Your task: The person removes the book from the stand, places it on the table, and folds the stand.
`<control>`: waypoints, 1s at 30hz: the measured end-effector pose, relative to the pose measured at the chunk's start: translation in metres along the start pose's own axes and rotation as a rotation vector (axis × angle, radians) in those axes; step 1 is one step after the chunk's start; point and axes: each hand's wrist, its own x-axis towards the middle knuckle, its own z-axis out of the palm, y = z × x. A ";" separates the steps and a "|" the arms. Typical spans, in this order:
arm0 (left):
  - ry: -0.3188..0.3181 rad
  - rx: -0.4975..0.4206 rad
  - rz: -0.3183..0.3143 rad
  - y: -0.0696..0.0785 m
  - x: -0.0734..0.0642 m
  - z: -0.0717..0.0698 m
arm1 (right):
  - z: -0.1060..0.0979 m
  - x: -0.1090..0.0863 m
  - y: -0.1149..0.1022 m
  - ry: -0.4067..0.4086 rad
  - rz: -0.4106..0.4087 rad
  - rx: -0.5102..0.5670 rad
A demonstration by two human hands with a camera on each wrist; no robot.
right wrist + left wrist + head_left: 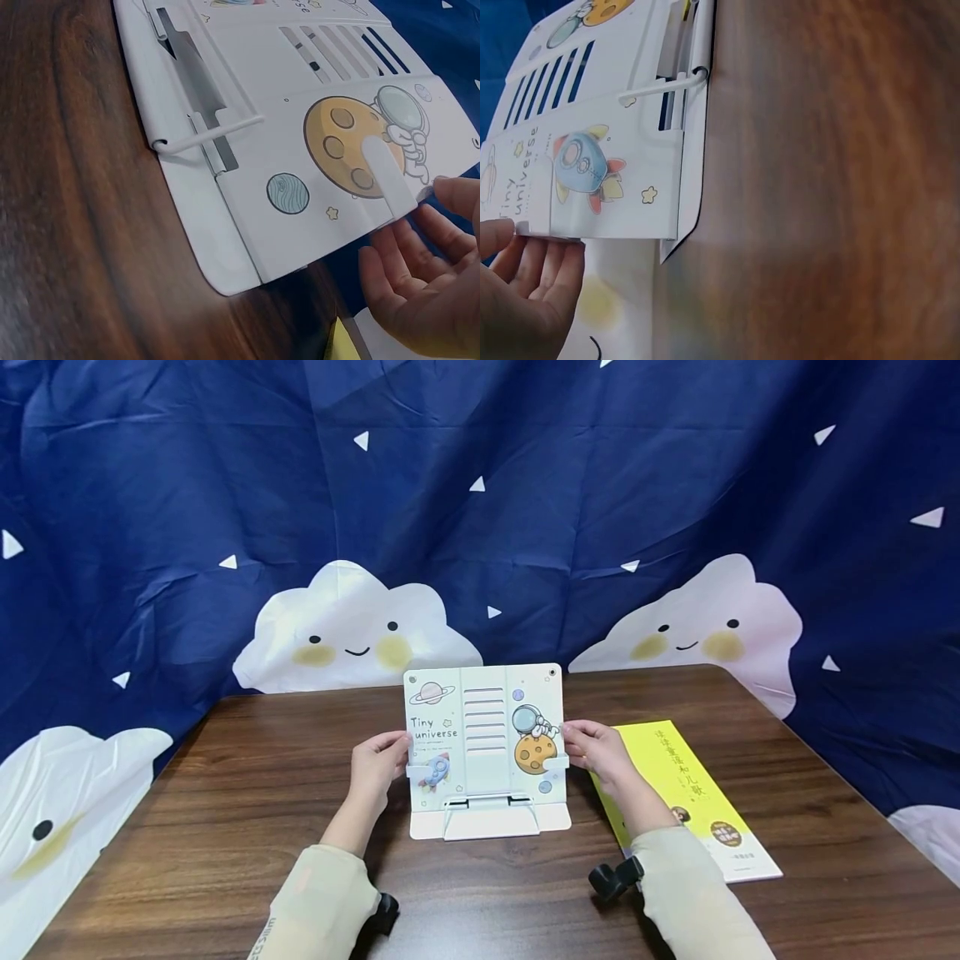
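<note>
A white book stand (pixel 486 727) with space drawings and "Tiny universe" lettering stands upright on the table, its base plate and wire page holder at the front. My left hand (pixel 377 767) holds its left side edge; in the left wrist view the thumb lies at the front beside a white side clip (pixel 541 196) and the fingers (pixel 551 270) reach behind. On the opposite edge, my right hand (pixel 600 752) grips near the other side clip (pixel 388 176), its fingers (pixel 397 262) under the panel's edge. The panel hides some fingertips.
A yellow book (pixel 675 777) lies on the brown wooden table (pixel 247 827), partly beneath the right forearm. Behind the table hangs a dark blue cloth (pixel 525 527) printed with white clouds and triangles.
</note>
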 end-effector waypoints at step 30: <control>0.057 0.010 -0.054 0.028 -0.025 0.008 | 0.008 0.002 0.005 0.074 -0.009 -0.018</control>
